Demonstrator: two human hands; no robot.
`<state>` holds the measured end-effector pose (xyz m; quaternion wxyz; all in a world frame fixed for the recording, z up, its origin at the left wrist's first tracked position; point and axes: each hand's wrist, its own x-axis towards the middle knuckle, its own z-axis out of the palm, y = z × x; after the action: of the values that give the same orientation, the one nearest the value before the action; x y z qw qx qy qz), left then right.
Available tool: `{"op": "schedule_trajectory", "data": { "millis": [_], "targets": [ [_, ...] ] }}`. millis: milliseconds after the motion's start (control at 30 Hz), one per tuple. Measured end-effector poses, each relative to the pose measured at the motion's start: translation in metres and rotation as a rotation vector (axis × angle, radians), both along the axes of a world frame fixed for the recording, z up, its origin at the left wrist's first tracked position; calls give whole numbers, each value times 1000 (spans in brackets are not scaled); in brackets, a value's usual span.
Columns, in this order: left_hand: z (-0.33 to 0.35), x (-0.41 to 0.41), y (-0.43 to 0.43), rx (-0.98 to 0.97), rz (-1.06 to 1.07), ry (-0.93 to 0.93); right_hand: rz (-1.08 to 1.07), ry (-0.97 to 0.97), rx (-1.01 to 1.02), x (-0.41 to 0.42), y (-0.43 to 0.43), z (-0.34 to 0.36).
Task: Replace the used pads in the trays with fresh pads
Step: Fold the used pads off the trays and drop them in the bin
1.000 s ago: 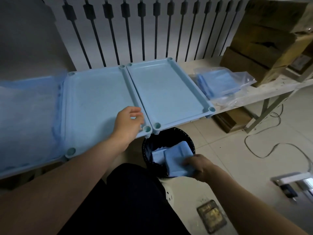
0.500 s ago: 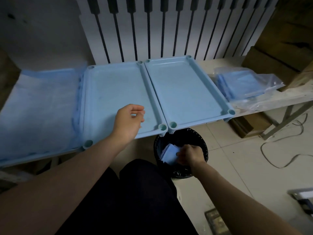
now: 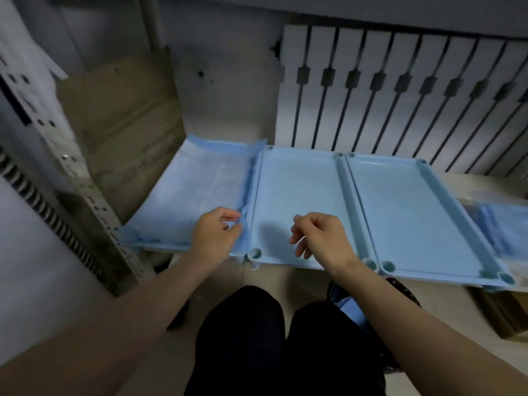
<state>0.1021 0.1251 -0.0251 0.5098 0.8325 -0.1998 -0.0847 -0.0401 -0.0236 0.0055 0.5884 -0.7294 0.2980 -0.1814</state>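
Observation:
Three light-blue trays lie side by side on a low shelf. A used blue pad (image 3: 200,190) covers the left tray (image 3: 160,244); the middle tray (image 3: 297,190) and the right tray (image 3: 405,212) are bare. My left hand (image 3: 217,234) pinches the pad's right edge where it folds up against the middle tray. My right hand (image 3: 320,235) hovers over the middle tray's front part, fingers loosely curled, holding nothing. A bag of fresh blue pads (image 3: 503,224) lies at the far right, blurred.
A black bin (image 3: 403,290) with a discarded blue pad (image 3: 350,308) stands under my right forearm. A perforated metal post (image 3: 94,195) and leaning cardboard (image 3: 120,124) are at the left. A white slatted panel (image 3: 400,95) rises behind the trays. My dark-trousered knees fill the bottom.
My right hand let go of the pad in the bin and rose over the middle tray. My left hand moved left to the covered tray's pad edge. The view swung left.

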Motion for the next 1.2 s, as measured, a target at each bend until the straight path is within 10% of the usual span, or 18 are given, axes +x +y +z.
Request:
{"op": "schedule_trajectory", "data": {
  "millis": [467,833,1200],
  "targets": [
    [-25,23,52,318,-222,-208,99,541,-230,86,41,-29],
    [-11,24,34,116,-165,-142,57,218,292,99,33,-8],
    [5,37,34,-142,-78,-3,97,199,372,100,34,-6]
  ]
}}
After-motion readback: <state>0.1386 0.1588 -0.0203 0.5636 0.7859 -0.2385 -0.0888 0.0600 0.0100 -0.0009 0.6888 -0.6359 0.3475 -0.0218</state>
